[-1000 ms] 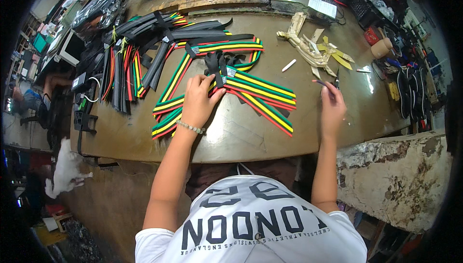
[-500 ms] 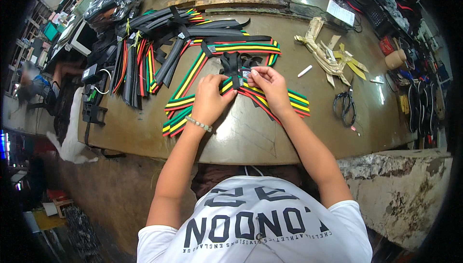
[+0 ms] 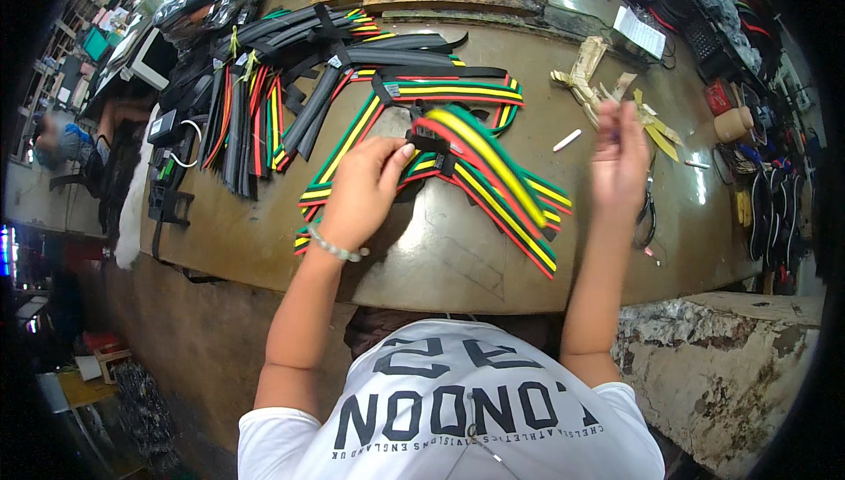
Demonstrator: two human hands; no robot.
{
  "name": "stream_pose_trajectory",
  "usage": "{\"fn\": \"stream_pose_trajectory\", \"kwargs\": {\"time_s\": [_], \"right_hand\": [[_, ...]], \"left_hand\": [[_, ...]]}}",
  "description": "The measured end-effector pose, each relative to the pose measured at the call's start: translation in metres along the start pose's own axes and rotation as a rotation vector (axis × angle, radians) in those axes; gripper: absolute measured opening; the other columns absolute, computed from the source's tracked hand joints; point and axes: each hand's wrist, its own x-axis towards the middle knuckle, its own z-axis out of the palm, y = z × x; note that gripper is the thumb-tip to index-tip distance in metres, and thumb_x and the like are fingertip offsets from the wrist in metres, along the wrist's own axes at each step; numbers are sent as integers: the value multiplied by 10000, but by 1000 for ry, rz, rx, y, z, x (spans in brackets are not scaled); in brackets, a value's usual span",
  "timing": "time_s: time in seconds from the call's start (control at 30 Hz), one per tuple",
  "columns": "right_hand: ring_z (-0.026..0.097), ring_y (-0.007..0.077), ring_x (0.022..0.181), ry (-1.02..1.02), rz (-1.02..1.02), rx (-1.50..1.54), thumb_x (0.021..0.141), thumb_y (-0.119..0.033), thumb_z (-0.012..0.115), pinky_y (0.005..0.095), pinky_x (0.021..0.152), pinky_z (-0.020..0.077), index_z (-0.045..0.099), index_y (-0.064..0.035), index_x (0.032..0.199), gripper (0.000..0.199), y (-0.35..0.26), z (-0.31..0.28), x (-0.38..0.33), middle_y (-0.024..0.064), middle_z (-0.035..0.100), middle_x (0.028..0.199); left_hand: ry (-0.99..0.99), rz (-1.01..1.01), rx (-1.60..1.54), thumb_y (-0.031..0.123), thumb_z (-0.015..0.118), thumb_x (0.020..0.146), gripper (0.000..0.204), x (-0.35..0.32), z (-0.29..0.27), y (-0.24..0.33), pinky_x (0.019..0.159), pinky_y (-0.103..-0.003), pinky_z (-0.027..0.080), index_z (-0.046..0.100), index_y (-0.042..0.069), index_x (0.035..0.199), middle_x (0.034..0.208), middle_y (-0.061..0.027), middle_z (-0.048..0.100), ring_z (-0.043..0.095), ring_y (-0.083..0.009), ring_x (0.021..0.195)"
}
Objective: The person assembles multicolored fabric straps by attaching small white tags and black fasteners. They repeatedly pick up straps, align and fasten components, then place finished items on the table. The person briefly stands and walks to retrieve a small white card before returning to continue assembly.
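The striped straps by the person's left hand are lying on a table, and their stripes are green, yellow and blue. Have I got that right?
Not quite: the third colour is red, not blue. The head view shows the striped straps in green, yellow and red, by the left hand, on the table.

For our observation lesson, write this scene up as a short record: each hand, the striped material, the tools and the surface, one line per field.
Left hand: thumb and forefinger close together by the black part of the striped straps; exact grip unclear
Right hand: blurred, apart from the straps, near the cream and yellow strips
Striped straps: green, yellow and red; one arches, blurred, over others
Tools: white pen; dark-handled scissors, partly hidden by the right arm
Surface: brown table
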Motion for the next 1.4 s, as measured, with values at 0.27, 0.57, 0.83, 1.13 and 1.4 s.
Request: {"fn": "stream_pose_trajectory", "kwargs": {"time_s": [0.27, 0.57, 0.83, 1.13, 1.4], "right_hand": [[666, 217, 934, -406, 343, -283, 938, -154, 602, 329, 862, 561, 567, 19, 1017, 194, 95, 39, -37, 158, 647, 1045], [626, 191, 932, -295, 77, -679, 854, -49, 650, 308, 835, 558, 597, 59, 866, 120, 144, 43, -66, 131, 560, 1012], [617, 180, 920, -344, 19, -780, 837, -25, 656, 297, 821, 561, 597, 56, 829, 101, 145, 47, -68, 123, 529, 1041], [614, 121, 888, -288, 168, -572, 874, -44, 654, 254, 829, 526, 591, 36, 915, 109, 131, 41, -53, 74, 587, 999], [601, 125, 942, -466, 340, -614, 866, -62, 659, 276, 868, 509, 580, 23, 900, 121, 117, 12, -36, 98, 623, 1015]], "left_hand": [[-97, -249, -87, 201, 661, 877, 274, 8, 21, -26, 593, -285, 473, 682, -71, 903, 702, -121, 666, 602, -128, 617], [89, -165, -50, 161, 665, 870, 207, -2, 28, -34, 587, -265, 468, 671, -44, 845, 705, -80, 647, 595, -112, 619], [69, -180, -105, 144, 656, 878, 186, -4, 27, -36, 589, -254, 457, 640, -40, 857, 732, -63, 623, 564, -97, 624], [89, -236, -117, 61, 625, 850, 115, -4, 28, -31, 624, -298, 475, 581, -43, 872, 777, -114, 585, 580, -183, 670], [-402, 45, -247, 154, 570, 890, 155, -37, 2, 21, 681, -359, 472, 558, 4, 851, 755, -118, 550, 568, -252, 708]]}}
